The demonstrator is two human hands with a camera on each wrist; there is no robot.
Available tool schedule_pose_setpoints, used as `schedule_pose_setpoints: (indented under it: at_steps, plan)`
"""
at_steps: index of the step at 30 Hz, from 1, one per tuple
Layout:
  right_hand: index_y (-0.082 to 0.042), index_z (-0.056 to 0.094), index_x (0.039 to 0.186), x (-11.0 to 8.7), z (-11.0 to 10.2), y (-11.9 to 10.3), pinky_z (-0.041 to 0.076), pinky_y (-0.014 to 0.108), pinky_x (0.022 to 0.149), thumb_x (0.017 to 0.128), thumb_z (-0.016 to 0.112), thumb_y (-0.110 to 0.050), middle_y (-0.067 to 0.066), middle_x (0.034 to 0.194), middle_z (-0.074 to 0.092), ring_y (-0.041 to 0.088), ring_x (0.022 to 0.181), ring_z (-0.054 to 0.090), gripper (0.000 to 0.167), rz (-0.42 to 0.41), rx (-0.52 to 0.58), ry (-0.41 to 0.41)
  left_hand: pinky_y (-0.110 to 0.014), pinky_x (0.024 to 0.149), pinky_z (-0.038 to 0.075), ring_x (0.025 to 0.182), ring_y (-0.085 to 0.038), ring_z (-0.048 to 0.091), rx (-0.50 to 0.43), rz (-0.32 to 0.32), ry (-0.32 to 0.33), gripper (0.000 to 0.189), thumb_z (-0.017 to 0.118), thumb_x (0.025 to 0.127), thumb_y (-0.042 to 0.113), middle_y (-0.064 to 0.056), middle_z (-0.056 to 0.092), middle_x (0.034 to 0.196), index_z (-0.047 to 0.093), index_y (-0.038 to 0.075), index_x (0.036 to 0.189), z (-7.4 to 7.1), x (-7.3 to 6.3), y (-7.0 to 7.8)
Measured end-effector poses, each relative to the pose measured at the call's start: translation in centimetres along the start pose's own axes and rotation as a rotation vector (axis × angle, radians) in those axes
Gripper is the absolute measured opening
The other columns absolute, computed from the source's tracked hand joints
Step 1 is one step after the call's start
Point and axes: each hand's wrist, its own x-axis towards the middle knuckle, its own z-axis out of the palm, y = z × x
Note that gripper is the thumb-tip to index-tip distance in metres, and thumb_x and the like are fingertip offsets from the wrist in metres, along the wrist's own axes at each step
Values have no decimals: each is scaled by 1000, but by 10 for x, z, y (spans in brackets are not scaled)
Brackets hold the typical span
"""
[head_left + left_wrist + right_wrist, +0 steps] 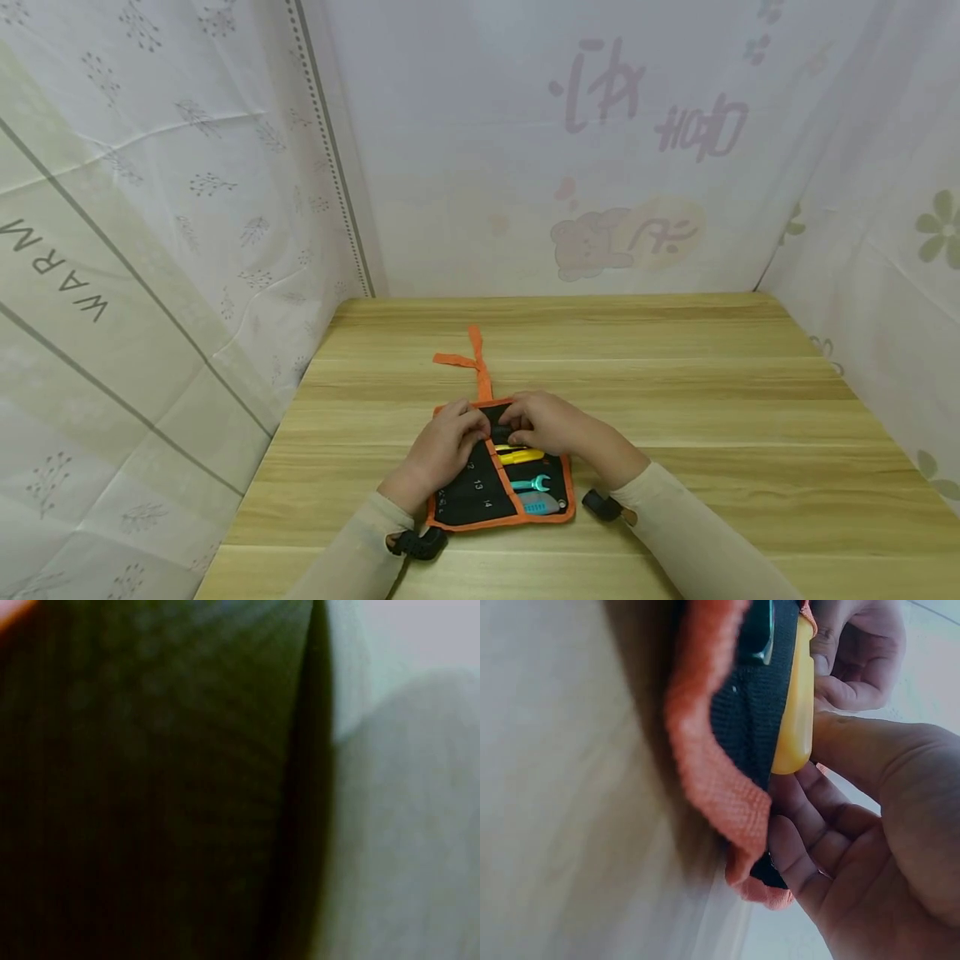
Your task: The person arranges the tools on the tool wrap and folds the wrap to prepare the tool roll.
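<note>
A black tool roll (480, 496) with orange trim lies unrolled, numbers printed on its pocket panel. My left hand (447, 442) pinches the orange-edged pocket top near the roll's far side; the left wrist view is mostly dark cloth. My right hand (551, 427) reaches over the far pocket with bent fingers and thumb, close to a dark shape. I cannot tell whether it holds that shape. Nearer me, a yellow handle (521, 457), a teal open-end wrench (531, 483) and a grey-and-teal utility knife (540, 503) stick out of the pockets. The right thumb passes beside the yellow handle in the right wrist view.
Orange tie straps (480, 367) trail from the roll's far edge across the wood-grain table (675, 358). Printed cloth curtains (465, 150) stand behind and along both sides of the table. A black camera mount sits at each wrist.
</note>
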Motion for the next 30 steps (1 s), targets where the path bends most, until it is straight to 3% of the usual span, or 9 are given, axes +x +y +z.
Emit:
schedule_pose_setpoints:
  at_steps: [8,15,20,24,30]
  plan:
    - [-17,75,125,-12,-3,7,53,27,77,98,78,-23,-10,101,59,3,83,58,27,15,-25,26,-29,74,50,85,-8,52,-2,-17,-7,11,75,99,14,10,56,97,72,23,101,-3,0,1]
    - [-20,75,126,-26,-6,10,53,31,80,95,81,-27,-8,109,60,12,91,61,32,3,-34,56,-33,82,53,95,-10,57,-8,-58,-76,14,77,99,21,8,60,106,72,23,112,-10,-1,6]
    - [-21,69,136,-37,-6,12,52,39,96,93,82,-37,-5,128,60,16,113,60,48,6,-47,62,-43,94,53,111,-19,58,-5,-97,-173,25,78,98,29,3,61,116,70,21,121,-23,-2,14]
    - [-20,61,147,-48,-7,11,45,49,110,89,85,-47,-1,153,50,23,138,49,68,22,-34,39,-49,104,48,127,-26,53,-11,-136,-268,44,79,96,40,-1,58,131,66,19,132,-36,-8,18]
    - [-20,47,159,-64,-8,10,35,59,116,80,85,-63,5,169,32,36,152,32,98,44,-7,-41,-54,110,44,141,-31,44,-33,-174,-403,79,79,87,63,-8,43,157,55,20,149,-52,-26,19]
